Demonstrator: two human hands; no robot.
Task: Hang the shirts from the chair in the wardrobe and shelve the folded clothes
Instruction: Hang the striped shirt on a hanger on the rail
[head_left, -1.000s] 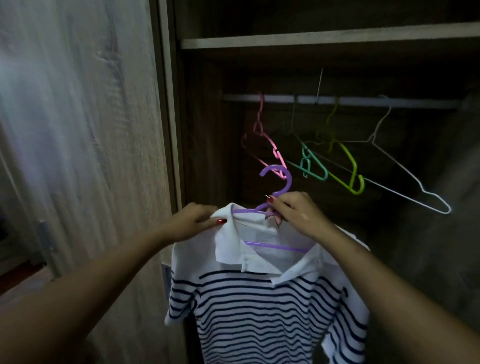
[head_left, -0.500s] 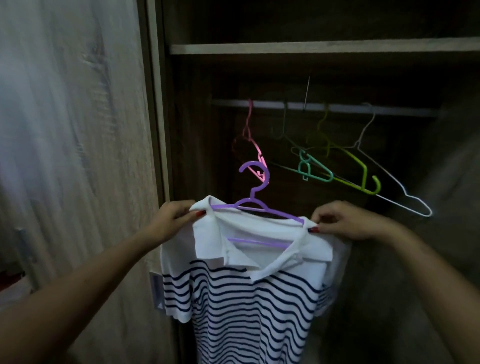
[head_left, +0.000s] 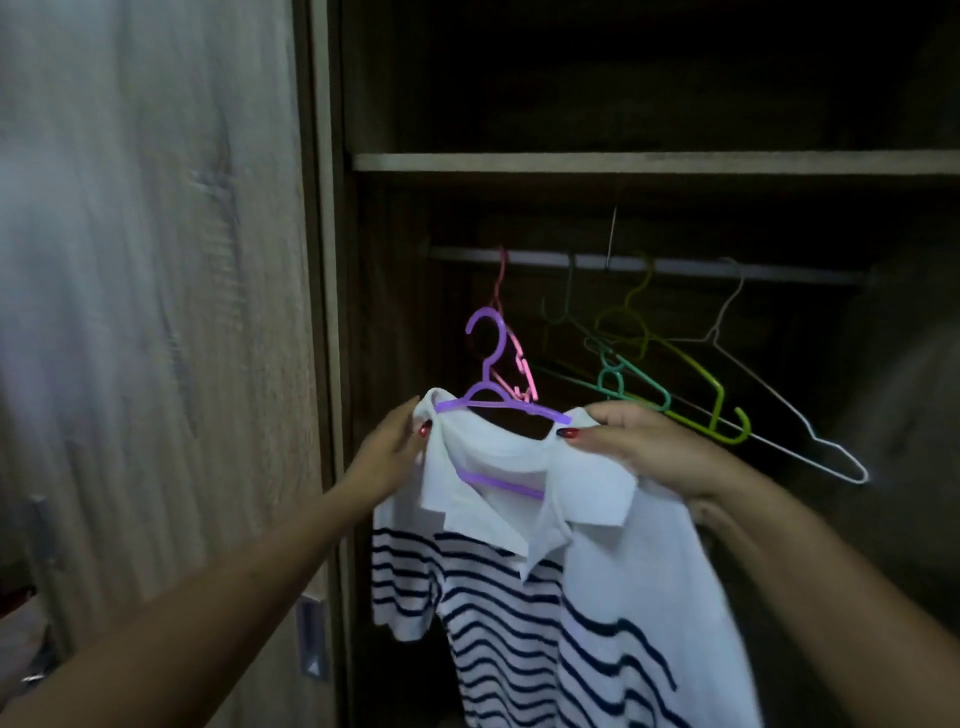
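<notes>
A white polo shirt with navy stripes (head_left: 550, 623) hangs on a purple plastic hanger (head_left: 485, 358), held up in front of the open wardrobe. My left hand (head_left: 395, 447) pinches the shirt's left shoulder at the hanger's end. My right hand (head_left: 639, 447) grips the right shoulder and collar. The hanger's hook points up, below the wardrobe rail (head_left: 675, 267) and apart from it.
On the rail hang empty hangers: pink (head_left: 514, 358), teal (head_left: 618, 379), yellow-green (head_left: 711, 400) and white wire (head_left: 810, 436). A wooden shelf (head_left: 623, 162) runs above the rail. The wardrobe door (head_left: 156, 312) stands to the left.
My right hand moved from the hanger's neck to the shirt's right shoulder. Both hands have lifted the shirt on its hanger higher, toward the rail.
</notes>
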